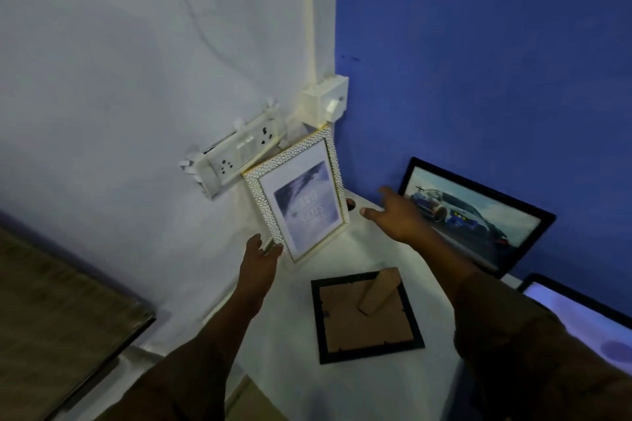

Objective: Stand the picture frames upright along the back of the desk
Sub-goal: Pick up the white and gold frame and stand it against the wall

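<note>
While the white frame (297,193) stands in the desk (342,386) corner, my left hand (259,258) touches its lower edge, fingers loosely apart, and my right hand (393,212) hovers spread just beside it. In front of it a black frame (366,316) lies face down; to its right, a car picture (475,215) leans on the blue wall (478,61).

**Camera placement: single head-worn view**

One wide-angle view is provided, taken from head height and directed forward and down into the corner where the white wall (102,79) meets the blue wall (478,61). The counter (342,386) is seen at close range, within arm's reach.
</note>
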The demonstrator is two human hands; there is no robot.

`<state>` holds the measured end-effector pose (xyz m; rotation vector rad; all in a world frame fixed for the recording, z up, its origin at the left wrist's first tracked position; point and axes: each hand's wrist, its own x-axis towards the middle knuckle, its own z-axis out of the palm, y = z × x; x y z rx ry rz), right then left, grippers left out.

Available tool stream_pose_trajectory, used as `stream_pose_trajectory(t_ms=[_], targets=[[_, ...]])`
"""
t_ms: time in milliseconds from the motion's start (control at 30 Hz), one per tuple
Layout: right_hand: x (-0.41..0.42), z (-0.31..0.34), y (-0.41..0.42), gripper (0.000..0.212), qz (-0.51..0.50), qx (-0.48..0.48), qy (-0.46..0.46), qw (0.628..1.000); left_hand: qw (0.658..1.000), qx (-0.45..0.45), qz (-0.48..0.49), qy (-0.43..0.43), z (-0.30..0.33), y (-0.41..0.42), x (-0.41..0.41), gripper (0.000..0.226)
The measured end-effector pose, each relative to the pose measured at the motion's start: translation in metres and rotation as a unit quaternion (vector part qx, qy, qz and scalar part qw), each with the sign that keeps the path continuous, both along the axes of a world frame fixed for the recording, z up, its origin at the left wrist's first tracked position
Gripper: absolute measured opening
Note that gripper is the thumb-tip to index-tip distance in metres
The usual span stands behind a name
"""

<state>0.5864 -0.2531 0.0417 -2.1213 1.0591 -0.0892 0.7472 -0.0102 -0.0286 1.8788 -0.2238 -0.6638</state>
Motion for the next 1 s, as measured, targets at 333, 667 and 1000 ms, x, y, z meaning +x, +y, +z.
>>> stream_pose_trajectory(t_ms=[333,667,1000], targets=[[0.108,-0.037,-0.043,0.053,-0.018,0.016,-0.018,1.000,0.996,0.038,-0.078,-0.035,-0.038,-0.008,0.072,0.041],[0.147,-0.077,-0.074,0.025,0.016,-0.019,-0.038,0.999,0.980,-0.007,-0.178,-0.086,-0.050,-0.025,0.096,0.023],[0.073,-0.053,-0.065,0.016,-0.023,0.036,-0.153,0.987,0.974,-0.068,-0.114,-0.183,-0.009,-0.015,0.051,0.014]])
